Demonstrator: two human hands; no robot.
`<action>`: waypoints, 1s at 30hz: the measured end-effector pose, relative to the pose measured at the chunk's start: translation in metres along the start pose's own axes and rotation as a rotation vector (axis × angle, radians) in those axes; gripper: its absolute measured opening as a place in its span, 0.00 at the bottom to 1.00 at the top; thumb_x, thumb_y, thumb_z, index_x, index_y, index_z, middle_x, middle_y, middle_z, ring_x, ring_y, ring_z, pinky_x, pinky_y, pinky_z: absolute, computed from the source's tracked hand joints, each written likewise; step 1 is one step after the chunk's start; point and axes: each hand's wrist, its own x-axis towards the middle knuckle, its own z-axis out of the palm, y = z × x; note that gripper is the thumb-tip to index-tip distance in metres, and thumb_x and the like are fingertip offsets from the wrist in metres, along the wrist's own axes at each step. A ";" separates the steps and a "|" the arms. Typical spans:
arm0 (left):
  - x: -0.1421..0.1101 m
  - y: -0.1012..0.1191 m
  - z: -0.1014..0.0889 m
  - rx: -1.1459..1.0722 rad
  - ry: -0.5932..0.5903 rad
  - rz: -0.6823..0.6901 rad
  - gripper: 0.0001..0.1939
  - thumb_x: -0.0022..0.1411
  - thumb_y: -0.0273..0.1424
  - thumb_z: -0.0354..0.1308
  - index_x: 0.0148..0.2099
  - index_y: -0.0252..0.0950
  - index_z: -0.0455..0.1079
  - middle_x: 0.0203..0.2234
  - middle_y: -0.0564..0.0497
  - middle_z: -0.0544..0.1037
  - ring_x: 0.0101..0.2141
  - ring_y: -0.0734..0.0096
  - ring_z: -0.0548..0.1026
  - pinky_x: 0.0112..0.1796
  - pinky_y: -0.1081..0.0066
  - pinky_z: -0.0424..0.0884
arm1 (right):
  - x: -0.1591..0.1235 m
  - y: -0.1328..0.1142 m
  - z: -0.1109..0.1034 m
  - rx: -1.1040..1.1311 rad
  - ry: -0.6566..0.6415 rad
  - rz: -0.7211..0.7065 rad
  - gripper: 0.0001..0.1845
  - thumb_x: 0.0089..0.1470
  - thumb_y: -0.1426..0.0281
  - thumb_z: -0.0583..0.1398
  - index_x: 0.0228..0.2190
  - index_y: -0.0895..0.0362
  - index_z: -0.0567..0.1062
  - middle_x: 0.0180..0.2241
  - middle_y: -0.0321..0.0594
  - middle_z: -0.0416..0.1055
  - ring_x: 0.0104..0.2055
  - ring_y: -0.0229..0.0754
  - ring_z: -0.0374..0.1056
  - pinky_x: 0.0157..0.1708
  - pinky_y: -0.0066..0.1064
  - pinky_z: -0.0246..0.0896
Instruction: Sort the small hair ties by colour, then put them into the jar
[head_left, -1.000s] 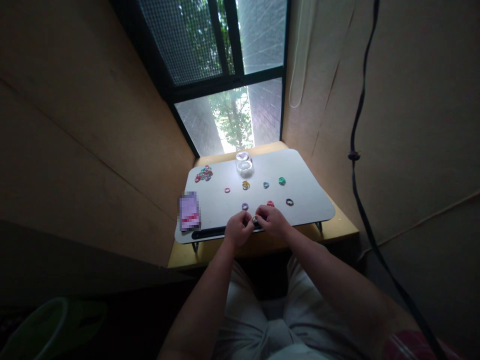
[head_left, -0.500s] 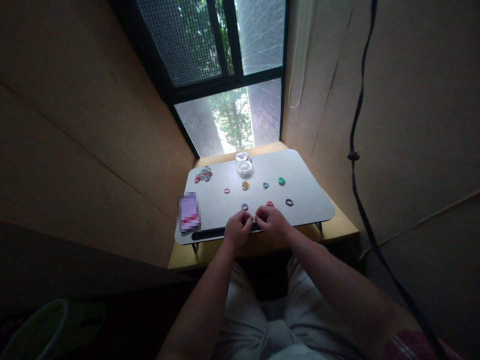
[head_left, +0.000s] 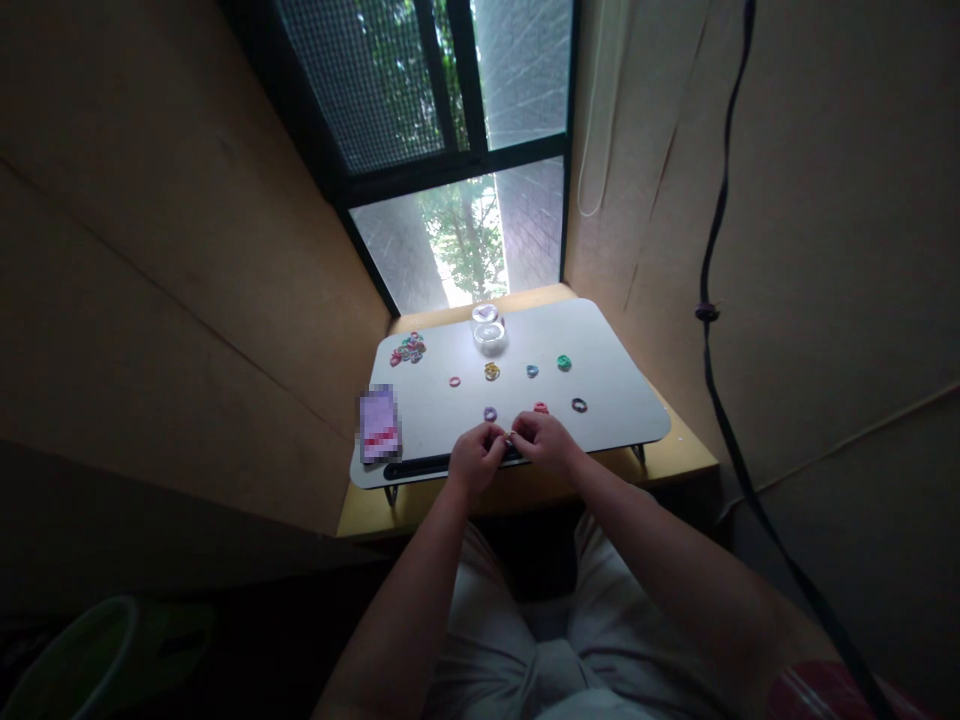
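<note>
Hardly any shift since the earlier frame: hands paired at the counter's (head_left: 615,370) near edge, small piece (head_left: 510,439) between them less plainly seen.
Left hand (head_left: 475,462) and right hand (head_left: 547,442) work close together, fingers (head_left: 491,432) of each curled in, apparently pinching the piece; exact grip and shape too small to tell. Purple band (head_left: 485,413) and red bands (head_left: 541,407) lie just beyond the fingers. Judgement: fine two-handed handling in progress; any next adjustment calls for light, matched pinches.

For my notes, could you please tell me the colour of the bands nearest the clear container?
The bands are yellow, clearest in the head view.
</note>
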 end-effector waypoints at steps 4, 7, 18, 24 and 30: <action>0.000 0.000 0.000 0.000 -0.002 0.007 0.09 0.62 0.35 0.54 0.33 0.36 0.72 0.22 0.55 0.72 0.24 0.75 0.67 0.28 0.74 0.61 | 0.000 0.001 0.000 0.002 -0.004 0.003 0.06 0.51 0.71 0.60 0.24 0.56 0.69 0.18 0.31 0.64 0.21 0.34 0.57 0.23 0.26 0.52; 0.000 -0.001 0.000 0.003 -0.002 0.011 0.11 0.61 0.37 0.56 0.33 0.36 0.73 0.21 0.55 0.72 0.23 0.75 0.66 0.28 0.74 0.61 | 0.000 0.001 -0.001 0.004 -0.008 0.005 0.05 0.50 0.71 0.60 0.24 0.56 0.69 0.19 0.31 0.64 0.21 0.34 0.57 0.23 0.26 0.52; 0.000 0.003 0.000 -0.018 0.002 0.011 0.11 0.61 0.38 0.57 0.34 0.36 0.74 0.21 0.56 0.72 0.23 0.77 0.65 0.27 0.75 0.60 | 0.000 -0.002 -0.003 0.012 -0.003 -0.004 0.04 0.49 0.71 0.59 0.24 0.56 0.69 0.19 0.31 0.63 0.21 0.34 0.56 0.23 0.26 0.51; 0.000 0.003 0.000 0.027 -0.015 0.007 0.10 0.61 0.36 0.57 0.34 0.36 0.75 0.23 0.54 0.74 0.24 0.75 0.68 0.29 0.75 0.62 | 0.000 0.002 -0.001 -0.001 0.005 0.004 0.02 0.47 0.72 0.59 0.24 0.56 0.69 0.19 0.31 0.63 0.22 0.34 0.57 0.23 0.26 0.51; 0.000 0.002 0.000 0.056 -0.019 0.028 0.10 0.61 0.35 0.58 0.35 0.36 0.77 0.24 0.53 0.76 0.26 0.74 0.70 0.30 0.74 0.63 | -0.002 -0.001 0.000 -0.027 0.024 0.011 0.03 0.46 0.73 0.59 0.24 0.55 0.69 0.18 0.29 0.61 0.21 0.34 0.57 0.24 0.26 0.52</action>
